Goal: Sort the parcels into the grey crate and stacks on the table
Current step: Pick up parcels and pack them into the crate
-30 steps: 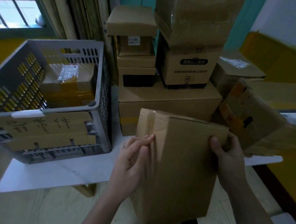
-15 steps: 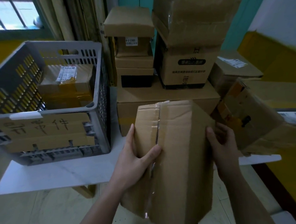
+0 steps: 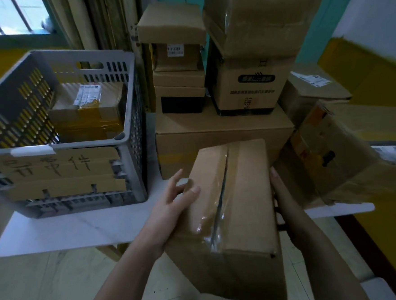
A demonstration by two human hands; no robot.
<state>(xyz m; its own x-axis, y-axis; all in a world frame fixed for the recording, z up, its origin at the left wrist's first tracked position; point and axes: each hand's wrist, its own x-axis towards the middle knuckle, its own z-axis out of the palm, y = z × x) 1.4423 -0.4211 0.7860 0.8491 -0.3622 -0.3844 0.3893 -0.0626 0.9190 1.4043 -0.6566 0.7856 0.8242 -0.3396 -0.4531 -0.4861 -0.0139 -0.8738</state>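
Note:
I hold a long brown cardboard parcel (image 3: 240, 200) over the table's front edge, its taped seam facing up. My left hand (image 3: 172, 205) grips its left side, thumb on the top face and fingers spread. My right hand (image 3: 280, 200) holds the right side, mostly hidden behind the parcel. The grey crate (image 3: 129, 121) stands on the white table (image 3: 80, 228) to the left and holds one taped parcel (image 3: 88, 110) with a label. Stacks of boxes (image 3: 224, 134) rise right behind the held parcel.
A crumpled open box (image 3: 333, 161) leans at the right of the table. Another labelled box (image 3: 314, 87) sits behind it. A cardboard sign with handwriting (image 3: 51, 171) covers the crate's front. Tiled floor (image 3: 38, 290) lies below the table edge.
The parcel has turned from its plain face to the taped seam and tipped flatter. My left hand slid from its face to its left edge, and my right hand went lower along the right side.

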